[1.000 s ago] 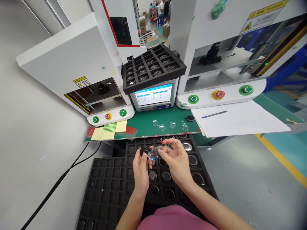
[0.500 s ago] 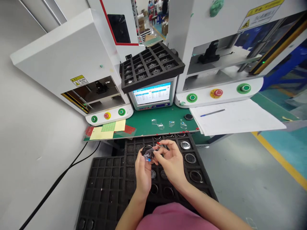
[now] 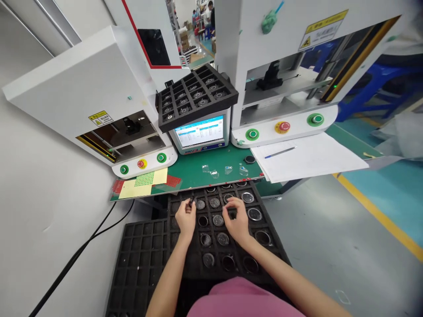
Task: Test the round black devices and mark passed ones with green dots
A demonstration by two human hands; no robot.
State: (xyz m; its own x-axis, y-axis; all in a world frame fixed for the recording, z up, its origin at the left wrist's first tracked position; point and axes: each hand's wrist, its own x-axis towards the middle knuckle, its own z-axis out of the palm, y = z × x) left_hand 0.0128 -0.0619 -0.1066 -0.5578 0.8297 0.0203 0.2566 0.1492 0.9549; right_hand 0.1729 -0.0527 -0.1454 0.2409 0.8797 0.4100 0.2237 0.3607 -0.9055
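Between the thumb and fingers of my left hand [image 3: 186, 219] is a small dark round part [image 3: 191, 201], seen nearly edge-on. My right hand [image 3: 237, 219] hovers over the foam tray with thumb and fingertips pinched together; whatever they hold, if anything, is too small to make out. Below both hands lies a black foam tray [image 3: 190, 264], its compartments holding several round watch-like parts, among them a silver-rimmed one [image 3: 247, 197] to the right. Clear film pieces [image 3: 228, 170] lie on the green table [image 3: 188, 165] beyond the hands.
Two white press machines [image 3: 142, 164] [image 3: 284, 127] flank a monitor [image 3: 201, 132] with a tilted black tray [image 3: 198, 99] on top. Paper [image 3: 310, 158] with a pen [image 3: 280, 152] lies at right. Another foam tray [image 3: 142, 246] is lower left; sticker sheets [image 3: 142, 182] are on the table.
My hands have moved apart. The dark part has turned from face-on to edge-on in my left hand, and the clear film on it no longer shows. The view has shifted slightly.
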